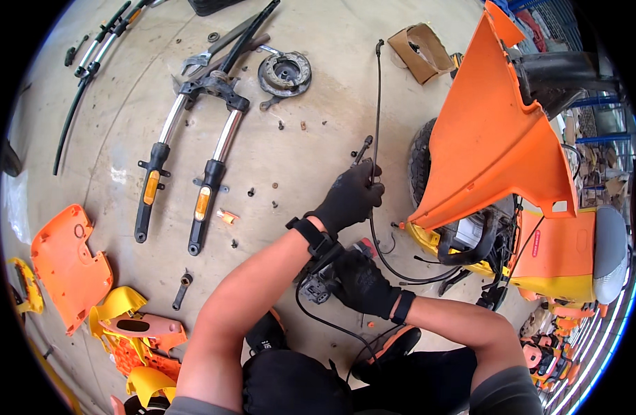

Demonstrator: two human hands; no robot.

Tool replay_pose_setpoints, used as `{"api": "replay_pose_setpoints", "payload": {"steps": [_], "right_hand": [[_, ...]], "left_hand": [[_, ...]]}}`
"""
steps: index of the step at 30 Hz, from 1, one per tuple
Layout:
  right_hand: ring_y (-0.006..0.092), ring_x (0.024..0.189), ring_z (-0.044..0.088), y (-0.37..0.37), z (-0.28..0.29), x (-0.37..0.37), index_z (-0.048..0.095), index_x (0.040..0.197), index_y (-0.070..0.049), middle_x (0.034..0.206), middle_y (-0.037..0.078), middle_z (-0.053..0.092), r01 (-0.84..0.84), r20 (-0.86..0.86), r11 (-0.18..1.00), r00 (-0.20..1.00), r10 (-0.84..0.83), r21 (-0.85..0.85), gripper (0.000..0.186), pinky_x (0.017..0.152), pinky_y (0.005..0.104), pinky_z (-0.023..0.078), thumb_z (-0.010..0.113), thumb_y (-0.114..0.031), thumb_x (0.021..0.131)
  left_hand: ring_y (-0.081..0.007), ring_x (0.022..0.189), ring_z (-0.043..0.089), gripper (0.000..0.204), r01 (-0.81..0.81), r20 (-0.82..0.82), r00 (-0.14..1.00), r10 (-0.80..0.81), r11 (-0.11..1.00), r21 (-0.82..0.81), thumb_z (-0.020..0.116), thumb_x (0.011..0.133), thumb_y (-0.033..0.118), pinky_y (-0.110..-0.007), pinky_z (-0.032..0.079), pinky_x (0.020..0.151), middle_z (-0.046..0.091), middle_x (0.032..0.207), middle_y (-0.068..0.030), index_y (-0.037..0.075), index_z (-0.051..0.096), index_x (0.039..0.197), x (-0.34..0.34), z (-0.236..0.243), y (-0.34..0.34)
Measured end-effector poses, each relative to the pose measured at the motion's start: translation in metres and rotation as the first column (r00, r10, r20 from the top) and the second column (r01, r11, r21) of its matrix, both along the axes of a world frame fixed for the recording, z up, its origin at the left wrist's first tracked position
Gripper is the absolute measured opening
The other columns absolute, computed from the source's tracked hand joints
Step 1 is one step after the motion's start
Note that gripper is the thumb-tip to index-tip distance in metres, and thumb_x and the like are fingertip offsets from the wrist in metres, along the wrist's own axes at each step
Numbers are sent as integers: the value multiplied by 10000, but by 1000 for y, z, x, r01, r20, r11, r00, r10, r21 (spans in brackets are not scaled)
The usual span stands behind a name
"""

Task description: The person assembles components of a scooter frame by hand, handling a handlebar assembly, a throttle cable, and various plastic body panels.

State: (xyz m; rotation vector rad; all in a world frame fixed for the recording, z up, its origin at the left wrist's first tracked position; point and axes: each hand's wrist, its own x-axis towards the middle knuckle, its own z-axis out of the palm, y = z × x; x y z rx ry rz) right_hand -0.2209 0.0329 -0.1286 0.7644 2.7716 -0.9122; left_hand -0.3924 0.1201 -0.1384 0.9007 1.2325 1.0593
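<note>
My left hand (348, 196), in a black glove, is closed round a long black cable (378, 97) that runs up from it and curves down toward the scooter body. A short dark rod with a knobbed end (364, 146) sticks out just above the same fist. Below it, my gloved right hand (366, 282) is curled against a dark grey mechanical part (319, 286); its fingertips are mostly hidden. Behind that hand shows a bit of something red (366, 245), too covered to name. Thin black wires hang from my wrists toward my shoes.
An orange and yellow scooter body (484, 152) lies at right. A front fork (207, 187), a wheel hub part (285, 74) and an open cardboard box (420, 52) lie farther off. Small bolts (251, 191) dot the floor. Orange and yellow panels (72, 270) lie at left, near a wrench (183, 289).
</note>
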Motion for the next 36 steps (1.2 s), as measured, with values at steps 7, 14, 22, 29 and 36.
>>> {"api": "replay_pose_setpoints", "payload": {"steps": [7,14,22,29,36], "right_hand": [[382,862,630,0,25,1,596,1115,-8,933,211,618,-71,-38,989,997,67,-128,352,723,459,519,687,-224,852],[356,873,653,9,47,-21,644,1093,-24,940,186,658,-53,-35,974,998,47,-220,285,750,430,534,659,-220,886],[367,905,641,8,34,-7,620,1083,-33,943,178,658,-156,-79,981,986,148,-114,278,765,450,522,637,-204,864],[358,919,649,9,31,-1,602,1150,-12,975,183,660,-147,23,967,988,155,-207,350,785,437,537,645,-214,867],[359,893,649,19,62,9,634,1139,-34,980,170,662,-84,61,980,993,96,-178,335,767,445,535,682,-230,872]], "left_hand": [[-188,534,616,359,99,-162,975,-150,952,-289,571,923,140,-323,489,479,649,719,-133,-33,540,1236,-19,-36,-4],[-328,680,668,442,-63,-326,935,136,972,225,579,881,93,-418,520,660,653,813,-213,-13,515,1305,4,-33,-14],[-462,866,642,452,38,-397,916,54,975,220,567,874,79,-530,499,762,653,920,-298,-6,487,1311,31,-53,-25],[-464,842,649,383,116,-348,936,-50,978,171,599,867,113,-523,504,736,656,860,-294,-68,522,1196,34,-57,-42],[-417,875,674,340,180,-393,895,-212,977,-116,665,877,197,-470,525,754,682,953,-260,-32,564,1108,39,-75,-46]]}}
